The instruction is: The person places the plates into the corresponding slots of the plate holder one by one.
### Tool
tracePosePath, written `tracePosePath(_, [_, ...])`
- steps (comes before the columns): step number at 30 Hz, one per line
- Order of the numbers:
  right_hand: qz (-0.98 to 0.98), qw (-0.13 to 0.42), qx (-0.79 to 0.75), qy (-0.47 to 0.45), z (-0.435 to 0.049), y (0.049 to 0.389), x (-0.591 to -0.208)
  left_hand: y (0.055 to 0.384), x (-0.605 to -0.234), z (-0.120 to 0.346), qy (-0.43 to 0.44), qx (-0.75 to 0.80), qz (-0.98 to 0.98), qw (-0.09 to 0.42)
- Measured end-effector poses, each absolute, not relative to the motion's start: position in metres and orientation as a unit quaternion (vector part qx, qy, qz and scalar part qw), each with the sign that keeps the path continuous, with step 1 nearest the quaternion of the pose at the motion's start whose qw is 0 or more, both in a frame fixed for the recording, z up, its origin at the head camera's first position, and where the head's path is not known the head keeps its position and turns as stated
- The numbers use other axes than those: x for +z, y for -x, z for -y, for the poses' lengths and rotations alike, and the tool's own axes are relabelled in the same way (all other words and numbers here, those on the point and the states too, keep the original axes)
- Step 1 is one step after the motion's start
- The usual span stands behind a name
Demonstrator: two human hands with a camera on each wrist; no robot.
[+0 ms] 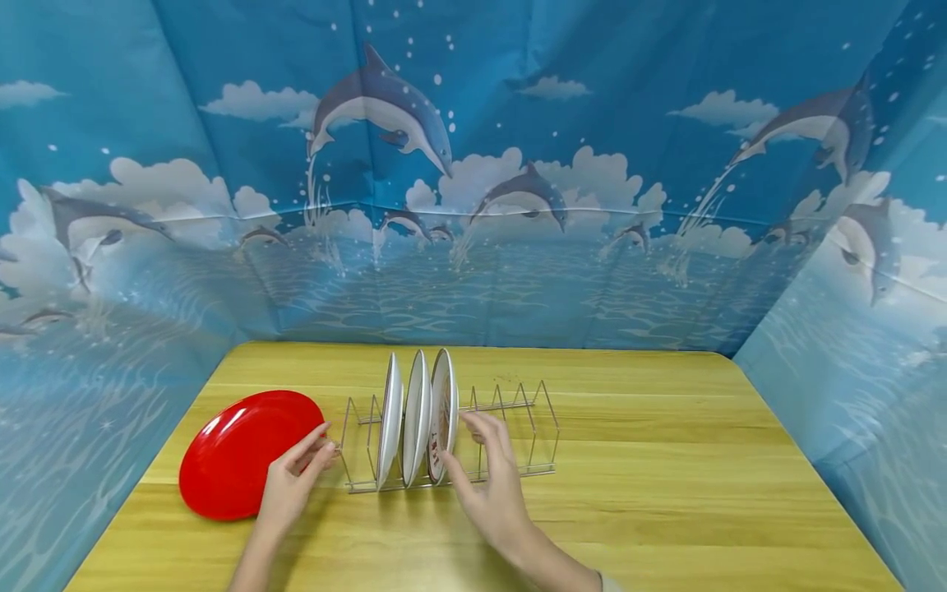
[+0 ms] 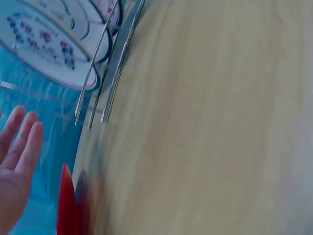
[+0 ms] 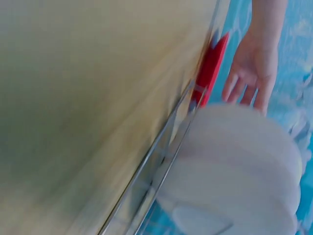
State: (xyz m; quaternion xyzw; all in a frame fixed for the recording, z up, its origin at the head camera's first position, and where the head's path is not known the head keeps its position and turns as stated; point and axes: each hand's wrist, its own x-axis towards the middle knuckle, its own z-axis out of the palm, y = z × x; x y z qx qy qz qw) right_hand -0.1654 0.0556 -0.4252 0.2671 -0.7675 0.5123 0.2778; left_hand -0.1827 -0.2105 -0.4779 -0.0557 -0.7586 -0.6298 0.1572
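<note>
Spreading across the view, the wooden table [image 1: 666, 460] carries everything, with open room to the right of the wire rack [image 1: 518, 411], whose right slots hold nothing. Left of the rack and just beside it lies the red plate [image 1: 244, 452], flat, near the table's left edge. Three white plates [image 1: 416, 415] stand on edge in the rack's left slots, faces turned left and right. The right hand [image 1: 488, 485] is at the rightmost plate, fingers loosely spread at its face, clasping nothing. The left hand [image 1: 296, 477] hovers over the red plate's right rim, fingers straight, empty, just short of the rack's end.
</note>
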Motion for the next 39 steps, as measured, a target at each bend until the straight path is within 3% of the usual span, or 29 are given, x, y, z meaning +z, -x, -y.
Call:
tracePosePath(2, [0.736, 0.31, 0.51, -0.318, -0.05, 0.161, -0.428, 0.18, -0.479, 0.218, 0.039, -0.619, 0.761, 0.192])
tracePosePath(5, [0.716, 0.272, 0.516, -0.384, -0.041, 0.152, -0.432, 0.175, -0.477, 0.234, 0.004, -0.609, 0.76, 0.227])
tracePosePath(14, [0.722, -0.091, 0.569, -0.382, -0.007, 0.139, -0.459, 0.163, -0.494, 0.309, -0.084, -0.661, 0.703, 0.248])
tracePosePath(20, [0.698, -0.235, 0.614, -0.283, 0.02, 0.147, -0.467, 0.155, -0.5, 0.352, -0.179, -0.669, 0.689, 0.215])
tracePosePath(24, [0.688, -0.269, 0.642, -0.205, 0.039, 0.155, -0.47, 0.147, -0.491, 0.364, -0.277, -0.642, 0.694, 0.172])
tracePosePath(29, [0.685, -0.262, 0.664, -0.145, 0.061, 0.16, -0.477, 0.145, -0.492, 0.377, -0.361, -0.557, 0.745, 0.069])
tracePosePath(33, [0.668, -0.258, 0.69, -0.103, 0.078, 0.164, -0.48, 0.146, -0.499, 0.387, -0.34, -0.572, 0.745, 0.041])
tracePosePath(39, [0.602, -0.274, 0.746, -0.071, 0.097, 0.171, -0.485, 0.144, -0.507, 0.397, -0.214, -0.686, 0.695, 0.024])
